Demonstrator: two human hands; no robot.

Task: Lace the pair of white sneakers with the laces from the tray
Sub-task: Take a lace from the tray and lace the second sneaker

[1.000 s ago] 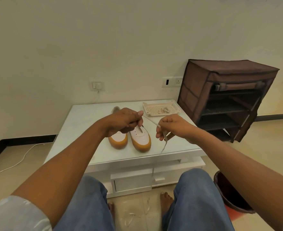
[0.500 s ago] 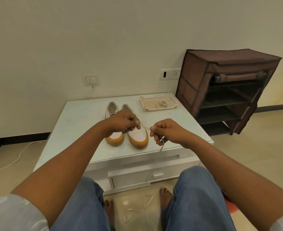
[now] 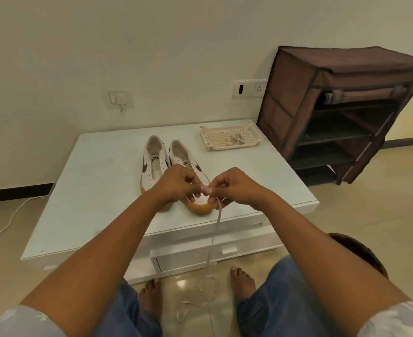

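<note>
Two white sneakers with tan soles stand side by side on the white table (image 3: 98, 181), toes toward me: the left sneaker (image 3: 153, 164) and the right sneaker (image 3: 184, 159). My left hand (image 3: 177, 182) and my right hand (image 3: 234, 186) meet fingertip to fingertip above the right sneaker's toe, both pinching a white lace (image 3: 212, 239). The lace hangs down from my right hand and coils on the floor between my feet. A cream tray (image 3: 215, 139) at the table's back right holds another bundled lace (image 3: 234, 139).
A brown fabric shoe rack (image 3: 341, 113) stands right of the table against the wall. A dark round bin (image 3: 361, 254) sits by my right knee. A white cable (image 3: 8, 220) runs along the floor at the left. My knees and bare feet are below the table's front edge.
My hands have come together over the right sneaker's toe, closing the gap in the lace between them. The view has tilted down, showing more floor and the hanging lace.
</note>
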